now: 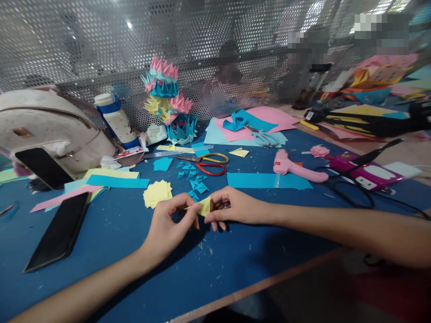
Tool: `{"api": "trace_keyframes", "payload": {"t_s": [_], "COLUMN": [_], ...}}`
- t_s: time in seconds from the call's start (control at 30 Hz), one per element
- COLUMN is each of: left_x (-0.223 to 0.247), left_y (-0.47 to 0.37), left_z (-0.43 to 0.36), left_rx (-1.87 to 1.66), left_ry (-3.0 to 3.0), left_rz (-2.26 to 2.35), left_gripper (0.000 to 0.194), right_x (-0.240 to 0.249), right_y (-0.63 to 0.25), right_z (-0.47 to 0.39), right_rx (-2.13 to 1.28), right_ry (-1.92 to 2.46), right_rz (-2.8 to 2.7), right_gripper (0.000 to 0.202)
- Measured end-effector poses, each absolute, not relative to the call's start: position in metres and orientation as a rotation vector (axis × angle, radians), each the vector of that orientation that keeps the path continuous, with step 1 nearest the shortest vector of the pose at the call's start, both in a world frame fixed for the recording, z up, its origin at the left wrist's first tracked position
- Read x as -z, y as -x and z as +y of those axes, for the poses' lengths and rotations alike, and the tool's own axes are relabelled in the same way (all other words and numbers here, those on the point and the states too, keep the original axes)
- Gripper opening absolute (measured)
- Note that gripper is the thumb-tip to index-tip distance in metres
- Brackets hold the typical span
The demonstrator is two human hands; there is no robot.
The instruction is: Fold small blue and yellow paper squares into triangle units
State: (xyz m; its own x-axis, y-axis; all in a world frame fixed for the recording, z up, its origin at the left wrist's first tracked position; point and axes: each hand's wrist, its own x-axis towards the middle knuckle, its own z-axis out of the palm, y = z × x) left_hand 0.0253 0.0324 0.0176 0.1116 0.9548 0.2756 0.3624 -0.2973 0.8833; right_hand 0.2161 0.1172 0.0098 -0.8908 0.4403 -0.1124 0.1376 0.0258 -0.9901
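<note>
Between my two hands, just above the blue tabletop, is a small folded yellow paper piece (205, 207). My left hand (173, 220) pinches its left side between thumb and fingers. The thumb and fingers of my right hand (232, 207) close on its right edge. Left of the paper lies a stack of yellow paper squares (157, 194). Just beyond my hands are several small folded blue paper pieces (198, 185). Scissors (205, 162) with one yellow and one red handle rest behind those pieces. My fingers partly hide the yellow paper.
A pink glue gun (296, 168) lies at right over a blue paper strip (242, 181). Two phones, one a black phone (60, 231), and paper strips (117, 181) are at left. Behind stand a backpack (50, 130), a bottle (116, 121) and a folded-paper tower (168, 98) by a perforated metal screen.
</note>
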Motion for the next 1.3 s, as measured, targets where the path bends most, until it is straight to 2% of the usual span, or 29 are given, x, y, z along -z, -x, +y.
{"api": "trace_keyframes", "payload": {"t_s": [0.3,0.53,1.03,1.3], "left_x": [-0.015,-0.012,-0.011,-0.009], "left_y": [-0.029,-0.028,-0.031,-0.030], "left_z": [0.031,0.035,0.031,0.034], "left_rx": [-1.115,-1.087,-1.060,-1.037], "left_ry": [-1.695,-1.591,-1.544,-1.502], "left_rz": [1.250,1.223,1.158,1.140], "left_gripper": [0.035,0.037,0.039,0.043], "right_x": [-0.016,-0.012,-0.017,-0.011], "right_y": [-0.220,-0.217,-0.223,-0.223], "right_z": [0.114,0.115,0.118,0.127], "right_rx": [-1.864,-2.018,-1.976,-1.988], "right_ry": [0.548,0.467,0.461,0.300], "right_rz": [-2.187,-2.103,-2.241,-2.323], "right_gripper": [0.030,0.034,0.028,0.052]}}
